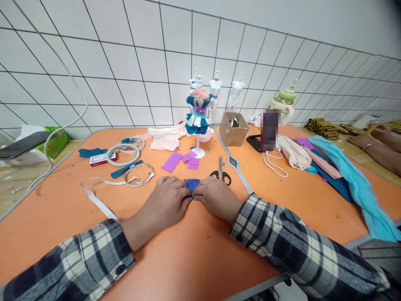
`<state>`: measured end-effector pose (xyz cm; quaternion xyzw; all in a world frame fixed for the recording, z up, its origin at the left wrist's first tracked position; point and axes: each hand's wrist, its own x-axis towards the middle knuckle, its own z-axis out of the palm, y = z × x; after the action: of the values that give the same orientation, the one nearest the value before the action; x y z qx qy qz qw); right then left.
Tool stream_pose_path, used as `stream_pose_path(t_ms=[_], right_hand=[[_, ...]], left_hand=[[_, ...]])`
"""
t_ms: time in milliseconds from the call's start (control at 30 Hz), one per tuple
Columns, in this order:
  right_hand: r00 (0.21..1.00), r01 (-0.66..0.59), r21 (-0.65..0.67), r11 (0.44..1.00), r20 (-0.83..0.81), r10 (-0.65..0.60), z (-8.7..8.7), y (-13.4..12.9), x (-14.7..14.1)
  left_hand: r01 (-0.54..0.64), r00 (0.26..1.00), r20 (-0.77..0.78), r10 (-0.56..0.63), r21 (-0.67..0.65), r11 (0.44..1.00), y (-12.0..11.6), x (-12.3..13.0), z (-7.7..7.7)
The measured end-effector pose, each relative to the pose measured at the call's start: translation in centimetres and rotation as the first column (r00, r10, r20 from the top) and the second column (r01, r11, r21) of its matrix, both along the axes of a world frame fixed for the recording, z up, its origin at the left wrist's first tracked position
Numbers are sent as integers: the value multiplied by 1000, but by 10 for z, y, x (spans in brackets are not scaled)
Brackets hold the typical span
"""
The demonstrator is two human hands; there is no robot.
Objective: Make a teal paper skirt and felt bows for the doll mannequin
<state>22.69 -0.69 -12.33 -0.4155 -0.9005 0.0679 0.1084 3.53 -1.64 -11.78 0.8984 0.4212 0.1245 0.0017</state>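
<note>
A small piece of dark blue fabric [192, 186] lies on the orange table between my two hands. My left hand [171, 196] pinches its left side, fingers curled closed. From the other side my right hand [216, 195] grips the right edge, thumb and fingers pressed together. Black-handled scissors [221, 172] rest just beyond my right hand, blades pointing away. Several purple fabric pieces [172, 161] lie flat a little past my left hand. Behind them stands a small dress form wearing a teal and white dress [198, 115] with a purple bow.
Rolls of tape [123, 155] and a loose white ribbon [98, 202] lie to the left. Bare white dress forms [216, 87], a cardboard box [234, 128] and a phone on a stand [270, 130] stand behind. Blue fabric [357, 179] drapes at right; another person's arm [380, 151] shows beyond.
</note>
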Motion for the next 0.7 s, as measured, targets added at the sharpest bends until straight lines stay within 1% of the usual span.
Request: stream_pose_path(t_ms=[200, 300, 400, 500, 700], right_hand=[[995, 99, -41, 994, 16, -98, 4, -3, -2], [997, 68, -30, 997, 43, -67, 4, -2, -3], [999, 28, 8, 1000, 25, -28, 2, 0, -2], [1000, 10, 1, 1000, 8, -10, 0, 0, 0], [995, 99, -47, 994, 2, -99, 2, -1, -1]], left_hand=[[9, 1000, -4, -8, 24, 1000, 0, 0, 2], [13, 1000, -3, -13, 8, 1000, -1, 0, 1], [-5, 999, 34, 5, -4, 1000, 1, -1, -2], [-6, 997, 73, 8, -23, 1000, 2, -2, -4], [-3, 999, 53, 5, -29, 1000, 2, -2, -2]])
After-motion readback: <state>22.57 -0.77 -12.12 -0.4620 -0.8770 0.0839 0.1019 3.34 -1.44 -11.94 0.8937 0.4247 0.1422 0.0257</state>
